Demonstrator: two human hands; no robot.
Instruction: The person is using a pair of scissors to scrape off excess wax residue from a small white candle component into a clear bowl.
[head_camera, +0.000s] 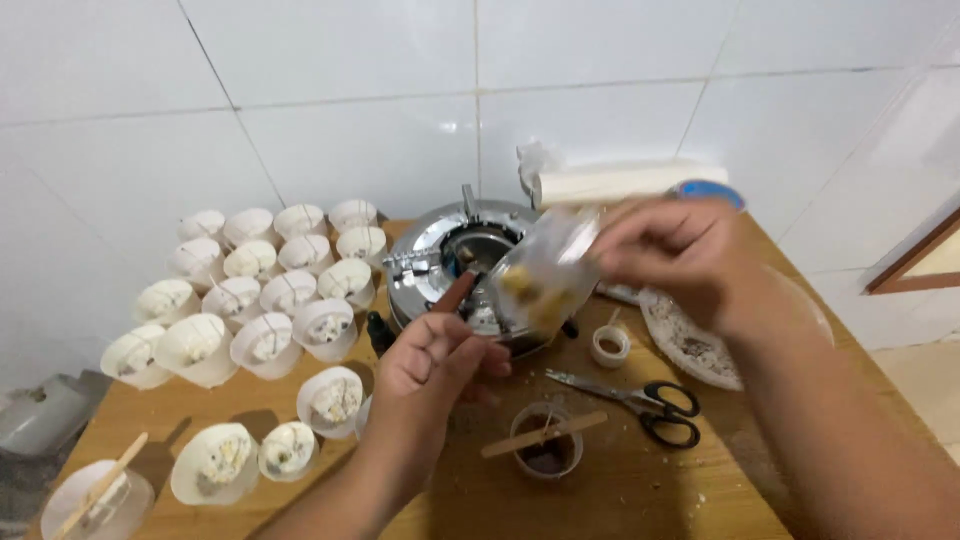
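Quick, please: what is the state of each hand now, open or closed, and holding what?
Left hand: closed on a thin brown stick.
Right hand: closed on a tilted clear plastic container.

The clear plastic container (545, 270) in the right hand (680, 255) is smeared by motion, so the yellowish bits inside cannot be made out. It and the left hand (435, 360) cover much of the metal stove (430, 250) behind. The plate (690, 345) is partly hidden under the right forearm. A white cup (95, 500) with a stick is cut by the bottom edge, and the grey object (40, 410) by the left edge. Contents of the far cups (300, 222) are too small to tell.
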